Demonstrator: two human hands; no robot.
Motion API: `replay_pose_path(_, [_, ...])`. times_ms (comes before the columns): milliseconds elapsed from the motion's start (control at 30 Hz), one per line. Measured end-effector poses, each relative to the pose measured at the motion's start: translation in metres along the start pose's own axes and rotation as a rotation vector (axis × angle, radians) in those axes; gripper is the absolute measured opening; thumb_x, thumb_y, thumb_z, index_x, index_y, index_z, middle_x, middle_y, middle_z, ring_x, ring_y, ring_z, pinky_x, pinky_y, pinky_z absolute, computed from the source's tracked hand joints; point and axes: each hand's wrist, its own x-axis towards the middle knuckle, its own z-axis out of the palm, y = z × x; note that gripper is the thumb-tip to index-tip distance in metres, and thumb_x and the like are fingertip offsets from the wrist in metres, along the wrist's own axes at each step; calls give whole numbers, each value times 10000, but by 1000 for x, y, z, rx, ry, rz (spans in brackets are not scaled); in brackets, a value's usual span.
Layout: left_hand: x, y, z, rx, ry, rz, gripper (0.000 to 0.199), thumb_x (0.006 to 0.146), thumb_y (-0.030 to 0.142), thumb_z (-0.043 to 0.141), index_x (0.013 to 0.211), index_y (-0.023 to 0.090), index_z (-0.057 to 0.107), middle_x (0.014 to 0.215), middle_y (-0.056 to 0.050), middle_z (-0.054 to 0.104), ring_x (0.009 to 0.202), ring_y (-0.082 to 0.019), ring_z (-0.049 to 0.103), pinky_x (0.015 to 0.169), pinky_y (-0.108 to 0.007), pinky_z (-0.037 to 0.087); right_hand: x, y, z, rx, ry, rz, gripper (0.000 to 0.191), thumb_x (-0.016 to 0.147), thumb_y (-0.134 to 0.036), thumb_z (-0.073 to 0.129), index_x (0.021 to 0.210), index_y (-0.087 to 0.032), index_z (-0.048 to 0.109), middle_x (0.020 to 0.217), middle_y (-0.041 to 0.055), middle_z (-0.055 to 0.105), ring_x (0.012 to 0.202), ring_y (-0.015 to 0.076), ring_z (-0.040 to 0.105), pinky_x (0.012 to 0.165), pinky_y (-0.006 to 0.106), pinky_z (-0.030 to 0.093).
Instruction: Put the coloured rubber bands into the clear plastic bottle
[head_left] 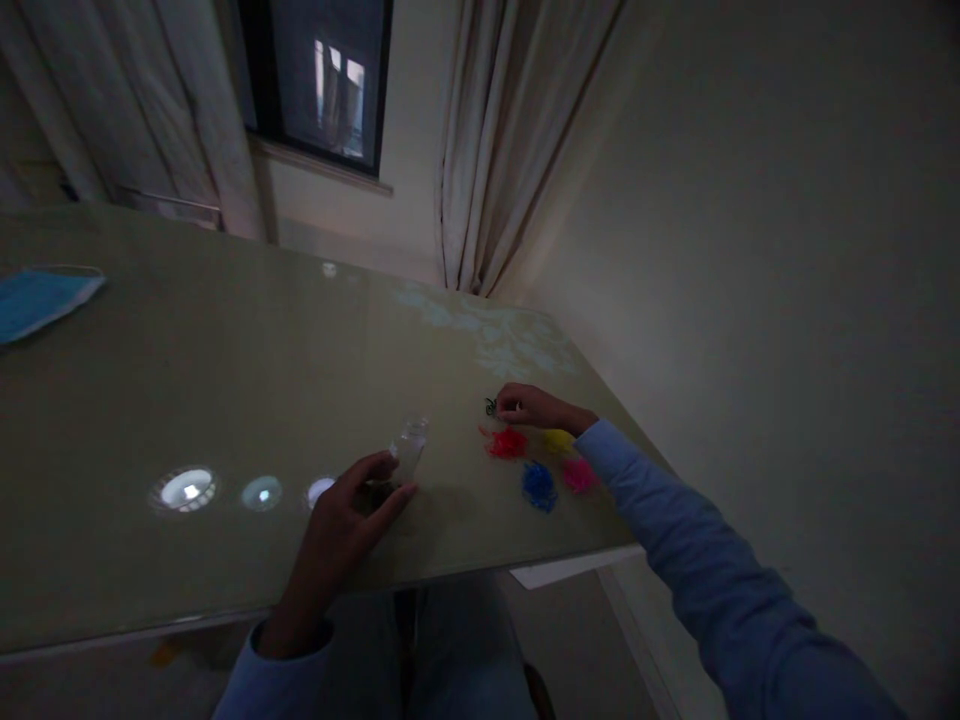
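Observation:
My left hand (352, 515) has its thumb and fingers around the lower part of a small clear bottle (412, 440), which stands tilted slightly right on the table with its open-looking neck up. To the right, my right hand (521, 405) is closed in a pinch on a few thin black loops that look like rubber bands (491, 407); its fingertips partly hide them. Just below that hand lies a red pile (508, 443) of similar thin bands. A blue pile (539, 486), a yellow pile (558, 440) and a pink pile (579, 475) lie close by, the last two near my right sleeve.
The glossy table (225, 380) reflects several lights. A blue face mask (45, 300) lies at the far left. A wall (787, 250) runs along the table's right side, and curtains (487, 150) and a window (330, 80) are behind it. The table's front edge is near my lap.

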Motion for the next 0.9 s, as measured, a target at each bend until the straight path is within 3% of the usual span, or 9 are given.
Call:
replay_pose_path(200, [1, -2, 1, -18, -2, 4, 513, 713, 583, 735, 1079, 230, 674, 1037, -80, 774, 888, -254, 750, 826, -403, 619, -10, 10, -4, 310, 43, 182, 152, 802, -302, 590, 785, -151, 601, 654, -16, 590, 561, 106, 517, 537, 221, 420])
replay_pose_path(533, [2, -4, 1, -15, -28, -15, 552, 718, 599, 727, 1114, 219, 670, 1062, -88, 764, 915, -251, 742, 849, -408, 610, -19, 8, -6, 692, 186, 321, 287, 713, -260, 778, 939, -140, 649, 808, 53, 736, 655, 116, 672, 593, 214, 521])
replay_pose_path(667, [1, -5, 2, 21, -10, 97, 496, 734, 556, 736, 1105, 231, 687, 1081, -78, 758, 936, -240, 733, 843, -384, 609, -26, -8, -5, 780, 218, 308, 335, 693, -327, 834, 918, -134, 678, 846, 62, 756, 587, 86, 652, 529, 184, 510])
replay_pose_path(900, [1, -7, 5, 92, 57, 343, 412, 788, 500, 713, 1095, 225, 701, 1080, -80, 753, 951, -224, 721, 847, -372, 601, -45, -64, 17, 1117, 167, 179, 362, 680, -318, 881, 948, -141, 716, 913, 81, 779, 808, 169, 758, 720, 248, 610])
